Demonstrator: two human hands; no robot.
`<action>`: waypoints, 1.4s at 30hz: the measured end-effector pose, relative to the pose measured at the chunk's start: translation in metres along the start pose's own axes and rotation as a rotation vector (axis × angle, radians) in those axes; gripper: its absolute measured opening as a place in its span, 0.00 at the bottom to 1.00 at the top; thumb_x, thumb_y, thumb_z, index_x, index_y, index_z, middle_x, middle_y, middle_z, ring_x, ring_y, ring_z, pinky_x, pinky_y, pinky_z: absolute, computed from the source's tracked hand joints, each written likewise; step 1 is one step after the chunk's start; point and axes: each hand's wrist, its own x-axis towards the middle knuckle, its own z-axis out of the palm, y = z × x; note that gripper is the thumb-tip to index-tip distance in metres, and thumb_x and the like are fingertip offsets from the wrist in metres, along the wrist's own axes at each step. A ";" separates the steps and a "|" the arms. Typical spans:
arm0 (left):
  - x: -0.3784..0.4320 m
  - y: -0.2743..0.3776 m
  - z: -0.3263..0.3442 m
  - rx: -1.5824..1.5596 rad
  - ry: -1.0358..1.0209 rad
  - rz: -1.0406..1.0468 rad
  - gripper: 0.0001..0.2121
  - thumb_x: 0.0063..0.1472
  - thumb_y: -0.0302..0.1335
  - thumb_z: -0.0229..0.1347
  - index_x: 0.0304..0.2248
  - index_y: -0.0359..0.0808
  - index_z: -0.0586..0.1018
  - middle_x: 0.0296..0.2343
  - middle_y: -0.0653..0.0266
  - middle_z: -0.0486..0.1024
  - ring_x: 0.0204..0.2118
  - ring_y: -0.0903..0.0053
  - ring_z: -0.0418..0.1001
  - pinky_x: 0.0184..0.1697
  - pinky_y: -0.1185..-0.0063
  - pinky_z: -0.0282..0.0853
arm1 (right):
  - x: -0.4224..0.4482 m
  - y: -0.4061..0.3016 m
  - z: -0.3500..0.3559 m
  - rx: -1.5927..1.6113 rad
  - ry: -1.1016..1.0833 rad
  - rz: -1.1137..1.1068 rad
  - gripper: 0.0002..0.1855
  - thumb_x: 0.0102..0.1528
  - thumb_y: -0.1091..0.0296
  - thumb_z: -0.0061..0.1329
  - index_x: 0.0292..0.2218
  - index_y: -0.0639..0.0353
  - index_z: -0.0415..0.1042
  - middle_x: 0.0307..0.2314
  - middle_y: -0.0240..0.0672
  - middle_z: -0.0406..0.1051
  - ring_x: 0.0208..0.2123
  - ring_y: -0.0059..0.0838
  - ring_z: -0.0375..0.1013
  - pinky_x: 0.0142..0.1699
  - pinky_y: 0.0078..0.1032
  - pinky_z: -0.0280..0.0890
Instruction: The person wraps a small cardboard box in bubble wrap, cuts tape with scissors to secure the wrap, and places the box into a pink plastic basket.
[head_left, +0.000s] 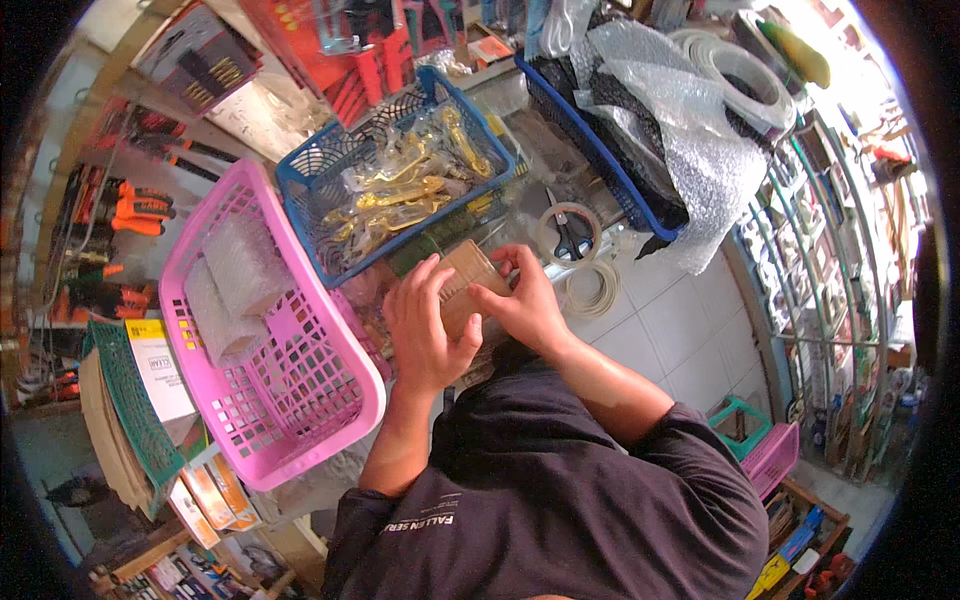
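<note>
A small brown cardboard box (459, 289) lies between my hands, close in front of my body. My right hand (529, 304) grips its right side, with the thumb on top and the fingers bent around the far edge. Along the box's left side is my left hand (429, 330), its fingers spread and its fingertips at the box edge. How firmly the left hand touches it is hard to tell. Just beyond the right hand, a roll of tape (594, 225) surrounds part of a pair of black-handled scissors (574, 241).
To the left, a pink plastic basket (367, 390) holds bubble-wrapped packages (244, 270). A blue basket (304, 247) contains bagged gold-coloured metal handles (405, 193). Bubble wrap (675, 127) spills from another blue basket (600, 150). A pale cable coil (591, 291) sits near the counter edge.
</note>
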 end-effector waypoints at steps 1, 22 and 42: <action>-0.001 -0.002 0.000 -0.057 0.051 0.014 0.25 0.51 0.44 0.50 0.44 0.35 0.68 0.47 0.52 0.65 0.50 0.59 0.62 0.51 0.61 0.52 | -0.001 0.004 -0.002 0.009 -0.025 -0.006 0.21 0.48 0.65 0.56 0.41 0.61 0.63 0.28 0.28 0.61 0.25 0.15 0.61 0.29 0.14 0.59; -0.117 -0.002 0.026 -0.693 0.439 -0.555 0.14 0.60 0.26 0.49 0.43 0.27 0.65 0.36 0.57 0.66 0.35 0.76 0.65 0.39 0.77 0.63 | -0.026 0.014 -0.047 0.057 -0.034 0.074 0.10 0.55 0.63 0.48 0.34 0.61 0.68 0.23 0.26 0.67 0.24 0.15 0.64 0.27 0.16 0.59; -0.084 -0.015 0.018 -0.786 0.219 -0.471 0.22 0.51 0.20 0.53 0.46 0.35 0.62 0.46 0.62 0.61 0.35 0.80 0.67 0.34 0.80 0.68 | -0.002 -0.010 -0.062 0.320 -0.320 0.130 0.16 0.52 0.67 0.40 0.42 0.61 0.67 0.37 0.31 0.69 0.38 0.23 0.68 0.43 0.24 0.63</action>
